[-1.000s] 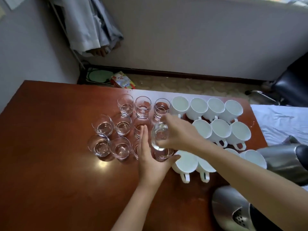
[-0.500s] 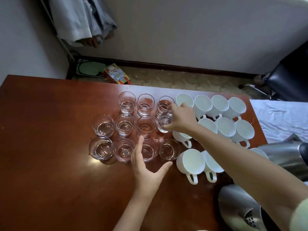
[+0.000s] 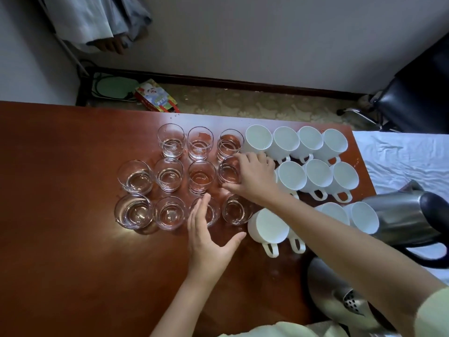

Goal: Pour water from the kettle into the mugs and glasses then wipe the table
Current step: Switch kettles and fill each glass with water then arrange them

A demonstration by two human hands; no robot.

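Observation:
Several clear glasses with water stand in rows on the brown table [image 3: 60, 239]. My right hand [image 3: 255, 173] grips one glass [image 3: 227, 172] at the right end of the middle row, set down on the table. My left hand [image 3: 209, 234] hovers flat with straight fingers over a front-row glass [image 3: 212, 214], thumb spread. Several white mugs [image 3: 291, 177] stand in rows to the right of the glasses. A steel kettle [image 3: 408, 217] lies at the right edge, and a second steel kettle [image 3: 340, 300] sits at the bottom right.
A white cloth [image 3: 401, 156] covers the surface to the right of the table. A black chair [image 3: 413, 103] stands at the far right. On the floor behind the table lie a colourful bag [image 3: 155, 97] and a rack with hanging clothes [image 3: 97, 23].
My right hand carried the glass from above the front row away to the middle row and set it down. My left hand drew back slightly from the front glasses.

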